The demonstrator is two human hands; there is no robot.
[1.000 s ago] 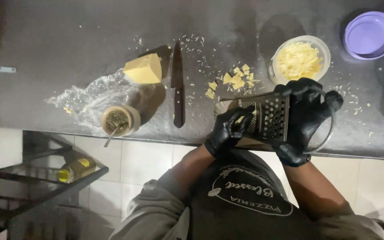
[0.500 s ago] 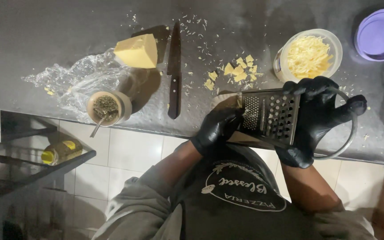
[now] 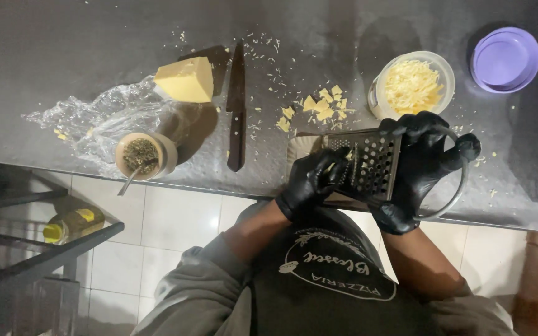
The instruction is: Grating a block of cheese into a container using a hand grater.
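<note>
Both my hands wear black gloves at the counter's near edge. My right hand (image 3: 423, 163) grips a metal box grater (image 3: 368, 163) by its top and handle, holding it tilted on its side. My left hand (image 3: 309, 182) presses against the grater's near face, fingers curled; whether a bit of cheese is under them is hidden. Behind the grater lie small yellow cheese pieces (image 3: 320, 107) among scattered shreds. A clear tub of grated cheese (image 3: 413, 84) stands just beyond my right hand.
A big wedge of yellow cheese (image 3: 185, 79) lies on crumpled plastic wrap (image 3: 98, 118). A dark knife (image 3: 236, 109) points away from me. A cup of green herbs with a metal straw (image 3: 142, 155) is near the edge. A purple lid (image 3: 505, 59) sits far right.
My view has drifted, so the counter things shift left and then back right. My hands stay on the grater, with my left hand sliding slightly along its face.
</note>
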